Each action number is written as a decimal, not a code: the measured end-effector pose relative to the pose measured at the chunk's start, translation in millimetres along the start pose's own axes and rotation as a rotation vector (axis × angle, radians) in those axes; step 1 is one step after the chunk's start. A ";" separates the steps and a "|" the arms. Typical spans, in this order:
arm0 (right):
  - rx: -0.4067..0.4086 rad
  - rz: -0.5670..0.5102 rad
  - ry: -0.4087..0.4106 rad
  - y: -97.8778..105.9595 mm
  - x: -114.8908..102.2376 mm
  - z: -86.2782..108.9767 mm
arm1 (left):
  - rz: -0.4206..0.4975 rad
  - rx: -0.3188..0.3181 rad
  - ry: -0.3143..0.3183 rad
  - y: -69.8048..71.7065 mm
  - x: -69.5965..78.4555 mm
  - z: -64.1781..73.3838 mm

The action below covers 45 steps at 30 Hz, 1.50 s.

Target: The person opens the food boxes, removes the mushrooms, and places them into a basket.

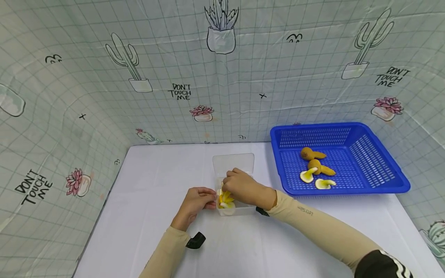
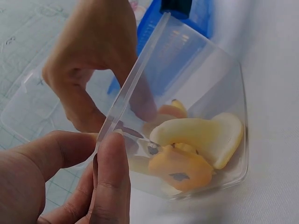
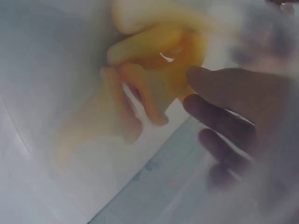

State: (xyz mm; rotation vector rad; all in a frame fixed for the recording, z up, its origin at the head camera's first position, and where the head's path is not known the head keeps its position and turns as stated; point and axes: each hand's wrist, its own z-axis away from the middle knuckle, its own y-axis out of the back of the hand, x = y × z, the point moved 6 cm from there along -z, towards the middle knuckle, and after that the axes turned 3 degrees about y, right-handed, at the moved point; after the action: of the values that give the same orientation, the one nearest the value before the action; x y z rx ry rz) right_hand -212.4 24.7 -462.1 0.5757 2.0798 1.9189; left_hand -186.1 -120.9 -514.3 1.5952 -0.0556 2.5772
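Observation:
A clear plastic box (image 1: 240,211) stands on the table with its lid (image 1: 233,164) folded back. My left hand (image 1: 199,202) pinches its left rim between thumb and fingers, as the left wrist view shows. Inside the box lie several yellow-and-white mushroom-shaped pieces (image 2: 196,135). My right hand (image 1: 245,188) reaches down into the box from above. In the left wrist view one finger (image 2: 142,105) of it extends to the pieces. Through the cloudy plastic in the right wrist view, its fingertips (image 3: 198,77) are right at the edge of a yellow piece (image 3: 182,60).
A blue plastic basket (image 1: 375,187) stands at the back right, near my right forearm. It holds two brown round-capped mushroom shapes (image 1: 314,166) and two yellow-and-white pieces (image 1: 325,184). A white cloth (image 1: 153,193) covers the table; a printed curtain (image 1: 240,85) hangs behind and at the sides.

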 end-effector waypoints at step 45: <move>0.287 0.223 0.086 44.5 6.7 52.2 | -0.015 0.022 0.001 -2.4 -0.8 0.0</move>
State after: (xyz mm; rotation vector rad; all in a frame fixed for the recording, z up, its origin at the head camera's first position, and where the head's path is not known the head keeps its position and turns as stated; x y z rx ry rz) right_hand -190.2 76.6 -422.5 0.8318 2.4611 1.7937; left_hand -185.4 -118.6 -515.1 1.5958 -0.0153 2.5759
